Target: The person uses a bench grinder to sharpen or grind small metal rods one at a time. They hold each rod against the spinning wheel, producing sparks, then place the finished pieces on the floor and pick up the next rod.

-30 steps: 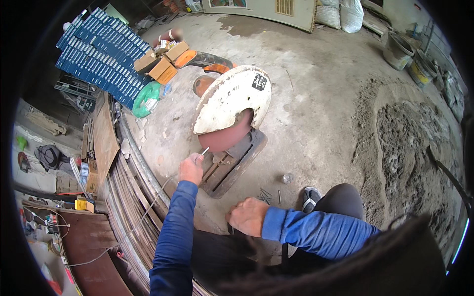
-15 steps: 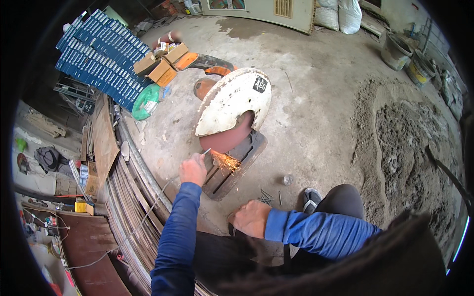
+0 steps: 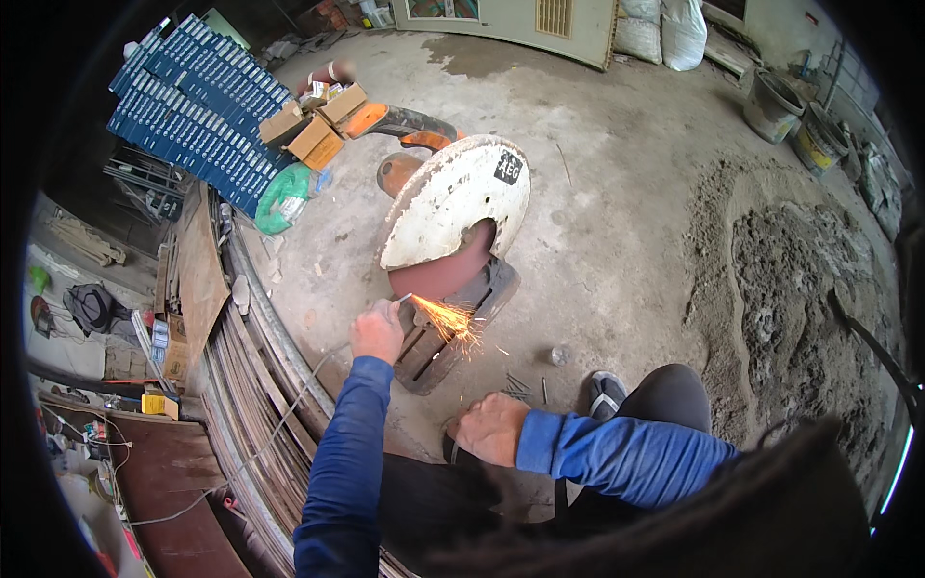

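A chop saw with a worn white guard [image 3: 458, 207] and a reddish-brown disc [image 3: 438, 276] stands on the floor on its dark slotted base [image 3: 419, 361]. My left hand [image 3: 377, 332] is closed around a short thin metal rod [image 3: 405, 298], whose tip meets the disc's lower edge. Bright orange sparks [image 3: 451, 319] fan out from there over the base. Lower down, my right hand [image 3: 489, 428] is curled closed near my legs; its fingertips are turned away, hiding anything inside. Several cut rod pieces [image 3: 517, 387] lie on the floor just beyond it.
A small metal cylinder [image 3: 559, 355] sits near my sandalled foot [image 3: 606, 393]. Long pipes [image 3: 255, 414] run along the left. Blue boxes [image 3: 198, 116] are stacked behind open cartons [image 3: 316, 143]. Right, a mortar heap [image 3: 795, 289] spreads below two buckets [image 3: 774, 102].
The sparks have grown brighter and spread wider to the right. Both hands stay almost where they were, the left one still holding the rod at the disc.
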Demonstrator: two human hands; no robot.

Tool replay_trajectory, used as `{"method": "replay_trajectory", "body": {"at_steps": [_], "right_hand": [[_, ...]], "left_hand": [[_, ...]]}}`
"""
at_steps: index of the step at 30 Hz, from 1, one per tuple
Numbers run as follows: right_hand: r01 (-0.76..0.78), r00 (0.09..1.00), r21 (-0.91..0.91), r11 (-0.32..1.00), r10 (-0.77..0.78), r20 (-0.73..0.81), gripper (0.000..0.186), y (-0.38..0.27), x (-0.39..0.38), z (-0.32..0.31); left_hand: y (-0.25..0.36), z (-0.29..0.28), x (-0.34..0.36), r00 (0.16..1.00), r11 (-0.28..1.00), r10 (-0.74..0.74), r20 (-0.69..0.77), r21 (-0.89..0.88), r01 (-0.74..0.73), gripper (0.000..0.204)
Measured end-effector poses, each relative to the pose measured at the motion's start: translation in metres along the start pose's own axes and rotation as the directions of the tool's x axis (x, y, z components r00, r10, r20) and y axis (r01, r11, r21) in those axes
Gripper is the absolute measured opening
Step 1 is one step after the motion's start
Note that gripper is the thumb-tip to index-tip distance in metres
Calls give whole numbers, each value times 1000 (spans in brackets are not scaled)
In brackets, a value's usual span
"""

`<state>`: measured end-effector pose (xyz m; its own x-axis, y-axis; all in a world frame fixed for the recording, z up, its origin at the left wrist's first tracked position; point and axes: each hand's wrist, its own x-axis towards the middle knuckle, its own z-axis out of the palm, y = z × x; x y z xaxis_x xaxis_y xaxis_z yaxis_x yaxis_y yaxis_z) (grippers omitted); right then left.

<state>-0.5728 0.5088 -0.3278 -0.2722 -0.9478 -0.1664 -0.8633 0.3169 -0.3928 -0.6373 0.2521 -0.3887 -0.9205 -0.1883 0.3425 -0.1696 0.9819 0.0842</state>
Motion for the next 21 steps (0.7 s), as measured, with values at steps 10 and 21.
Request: {"method": "replay_trajectory", "body": {"at_steps": [10,21], "right_hand": [[65,998,52,996,-65,-9,18,-19,-4,-7],[30,998,57,998,-26,-62,22,-30,-19,7]], "left_hand": [[0,-3,0,998,999,36,-43,21,-35,25],[7,-9,-2,996,997,-70,54,34,68,25]]}}
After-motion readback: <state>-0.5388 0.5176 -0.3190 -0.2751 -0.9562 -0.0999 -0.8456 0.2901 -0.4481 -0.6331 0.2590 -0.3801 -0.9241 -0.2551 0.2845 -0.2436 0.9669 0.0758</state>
